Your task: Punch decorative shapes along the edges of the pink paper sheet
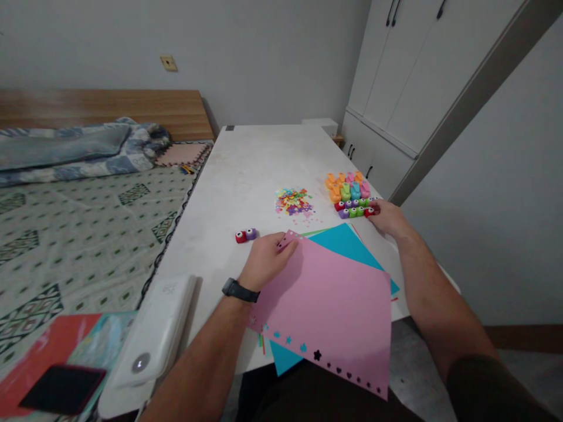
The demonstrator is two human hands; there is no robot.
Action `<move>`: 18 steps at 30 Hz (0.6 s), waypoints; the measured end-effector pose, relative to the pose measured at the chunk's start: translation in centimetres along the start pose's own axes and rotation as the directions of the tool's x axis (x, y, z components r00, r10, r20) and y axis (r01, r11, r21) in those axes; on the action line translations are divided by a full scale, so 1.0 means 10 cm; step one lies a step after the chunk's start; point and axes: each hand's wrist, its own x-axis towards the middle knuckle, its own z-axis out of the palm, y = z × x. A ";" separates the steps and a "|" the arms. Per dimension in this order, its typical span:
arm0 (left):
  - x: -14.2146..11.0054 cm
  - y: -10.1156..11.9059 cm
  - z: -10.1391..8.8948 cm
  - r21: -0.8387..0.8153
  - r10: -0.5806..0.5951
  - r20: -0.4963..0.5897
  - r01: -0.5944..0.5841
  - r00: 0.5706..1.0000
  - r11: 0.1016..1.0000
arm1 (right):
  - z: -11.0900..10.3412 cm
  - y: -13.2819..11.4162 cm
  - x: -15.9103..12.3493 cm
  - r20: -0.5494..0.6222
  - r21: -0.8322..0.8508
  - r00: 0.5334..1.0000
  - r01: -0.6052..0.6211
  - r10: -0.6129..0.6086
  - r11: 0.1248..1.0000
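The left hand (266,261) pinches the large pink paper sheet (336,299), whose swing may scatter the small multicoloured paper confetti (294,201) beyond it; the right hand's (387,218) grip, I cannot tell.

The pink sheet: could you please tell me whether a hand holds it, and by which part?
The left hand holds the pink sheet by its upper-left corner, thumb on top. Whether the right hand grips a red piece cannot be told.
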 end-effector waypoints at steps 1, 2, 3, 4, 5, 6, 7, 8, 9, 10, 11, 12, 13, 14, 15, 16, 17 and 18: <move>0.00 0.00 0.00 -0.002 0.000 -0.001 0.000 1.000 1.000 | 0.03 0.02 0.01 -0.009 0.025 1.000 -0.006 0.006 1.000; 0.00 0.01 0.00 -0.003 -0.001 -0.003 0.001 1.000 1.000 | 0.06 0.05 0.02 -0.016 0.047 1.000 -0.011 0.012 0.999; 0.00 0.01 0.00 -0.004 -0.003 -0.003 0.003 1.000 1.000 | 0.09 0.07 0.04 -0.024 0.067 1.000 -0.017 0.019 0.998; 0.00 0.01 0.00 -0.003 -0.005 -0.004 0.005 1.000 1.000 | 0.12 0.09 0.05 -0.033 0.087 0.999 -0.022 0.025 0.996; 0.00 0.01 0.00 -0.002 -0.005 -0.004 0.005 1.000 1.000 | 0.14 0.10 0.06 -0.041 0.106 0.999 -0.025 0.029 0.994; 0.00 0.01 0.00 0.000 -0.005 -0.004 0.005 1.000 1.000 | 0.17 0.11 0.07 -0.048 0.124 0.998 -0.026 0.033 0.992; 0.00 0.01 0.00 0.002 -0.004 -0.004 0.004 1.000 1.000 | 0.18 0.11 0.08 -0.057 0.146 0.998 -0.027 0.035 0.989; 0.00 0.01 0.00 0.004 -0.005 -0.004 0.005 1.000 1.000 | 0.19 0.11 0.08 -0.065 0.168 0.997 -0.026 0.037 0.985; 0.00 0.01 0.00 0.004 -0.006 -0.004 0.006 1.000 1.000 | 0.20 0.10 0.08 -0.073 0.186 0.997 -0.026 0.040 0.982; 0.00 0.01 0.00 0.004 -0.007 -0.005 0.007 1.000 1.000 | 0.20 0.09 0.07 -0.076 0.198 0.996 -0.028 0.043 0.980; 0.00 0.01 0.00 0.004 -0.009 -0.005 0.009 1.000 1.000 | 0.19 0.08 0.07 -0.077 0.204 0.996 -0.033 0.049 0.978; 0.00 0.01 0.00 0.003 -0.009 -0.006 0.009 1.000 1.000 | 0.19 0.06 0.06 -0.077 0.208 0.995 -0.041 0.058 0.977; 0.00 0.01 0.00 0.000 -0.008 -0.005 0.008 1.000 1.000 | 0.18 0.05 0.05 -0.075 0.211 0.995 -0.051 0.068 0.976; 0.00 0.01 0.00 -0.002 -0.007 -0.006 0.007 1.000 1.000 | 0.17 0.04 0.04 -0.070 0.218 0.995 -0.061 0.077 0.974; 0.00 0.01 0.00 -0.005 -0.006 -0.006 0.006 1.000 1.000 | 0.15 0.02 0.03 -0.065 0.227 0.994 -0.069 0.086 0.971; 0.00 0.01 0.00 -0.009 -0.007 -0.007 0.007 1.000 1.000 | 0.15 0.02 0.02 -0.058 0.239 0.994 -0.075 0.092 0.968; 0.00 0.01 0.00 -0.012 -0.008 -0.008 0.007 1.000 1.000 | 0.14 0.01 0.02 -0.053 0.247 0.994 -0.080 0.096 0.966; 0.00 0.01 0.00 -0.014 -0.008 -0.009 0.008 1.000 1.000 | 0.13 0.00 0.01 -0.049 0.250 0.994 -0.082 0.097 0.965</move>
